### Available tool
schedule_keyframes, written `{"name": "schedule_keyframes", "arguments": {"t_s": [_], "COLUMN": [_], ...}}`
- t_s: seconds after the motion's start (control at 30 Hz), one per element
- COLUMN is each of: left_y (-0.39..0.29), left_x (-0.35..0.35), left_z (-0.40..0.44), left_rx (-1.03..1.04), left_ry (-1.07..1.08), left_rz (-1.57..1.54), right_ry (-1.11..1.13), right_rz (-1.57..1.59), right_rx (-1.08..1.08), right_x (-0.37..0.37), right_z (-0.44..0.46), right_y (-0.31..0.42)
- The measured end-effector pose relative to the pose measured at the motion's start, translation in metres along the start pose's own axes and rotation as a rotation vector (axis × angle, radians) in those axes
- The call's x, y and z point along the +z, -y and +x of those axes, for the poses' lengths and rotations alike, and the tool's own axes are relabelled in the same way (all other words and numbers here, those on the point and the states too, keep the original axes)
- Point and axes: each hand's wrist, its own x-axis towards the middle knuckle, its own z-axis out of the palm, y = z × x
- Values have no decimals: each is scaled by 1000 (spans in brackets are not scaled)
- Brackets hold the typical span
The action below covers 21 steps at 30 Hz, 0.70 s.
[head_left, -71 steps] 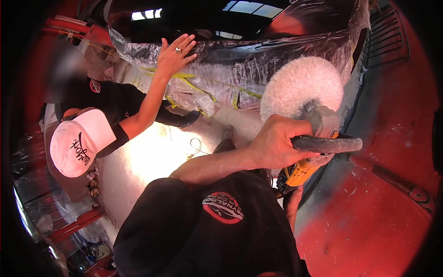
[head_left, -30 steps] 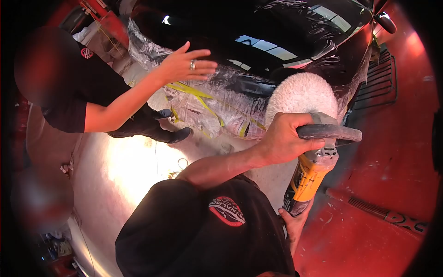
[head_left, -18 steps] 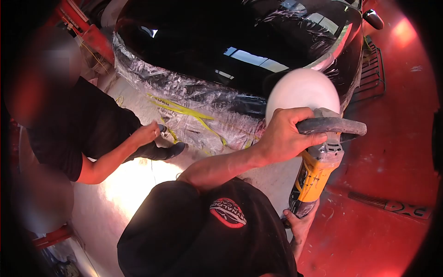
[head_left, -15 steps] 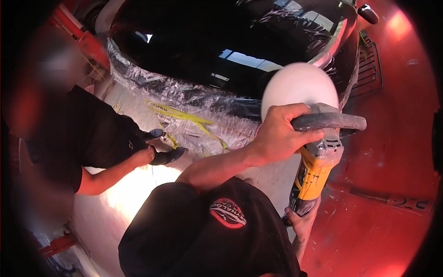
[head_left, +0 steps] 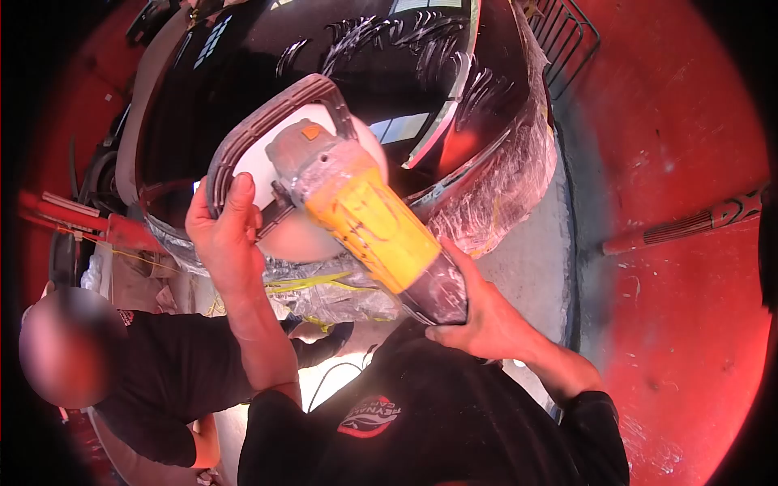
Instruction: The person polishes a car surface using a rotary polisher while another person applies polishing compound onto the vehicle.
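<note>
My left hand (head_left: 229, 235) is closed round the dark loop handle (head_left: 235, 142) at the head of a yellow power polisher (head_left: 381, 231). My right hand (head_left: 490, 316) wraps the black rear grip of that tool, close to my body. A round white pad (head_left: 370, 147) shows behind the tool's head and through the loop. Beyond it is a glossy black car panel (head_left: 243, 89) with white smears (head_left: 381, 36) on it. Whether the pad touches the panel I cannot tell.
Clear plastic sheeting (head_left: 502, 194) wraps the car's front edge, with yellow tape (head_left: 316, 282) on it. Close on my left another person (head_left: 178, 364) leans in. A black metal rack (head_left: 567, 40) stands by the red surface at right. Red equipment (head_left: 89, 219) lies at left.
The polisher has swung left and turned, its head now pointing up-left. Both hands have stayed on it. My view has shifted, and the other person now appears lower at left.
</note>
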Motion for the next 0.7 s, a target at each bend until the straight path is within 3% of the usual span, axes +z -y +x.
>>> {"name": "schedule_keyframes", "arguments": {"t_s": [0.2,0.33,0.47,0.7], "left_y": [-6,5,-5,15], "left_x": [-5,16,64,145], "left_z": [43,78,97,125], "left_rx": [11,227,207,287], "left_ry": [-75,-21,-20,-30], "left_rz": [285,584,783,835], "right_ry": [24,-13,-76,-184], "right_rz": [96,126,112,144], "right_rx": [-53,-82,-193,-241], "right_x": [13,6,-18,-81], "right_z": [35,46,57,56], "right_y": [20,22,8,2]}}
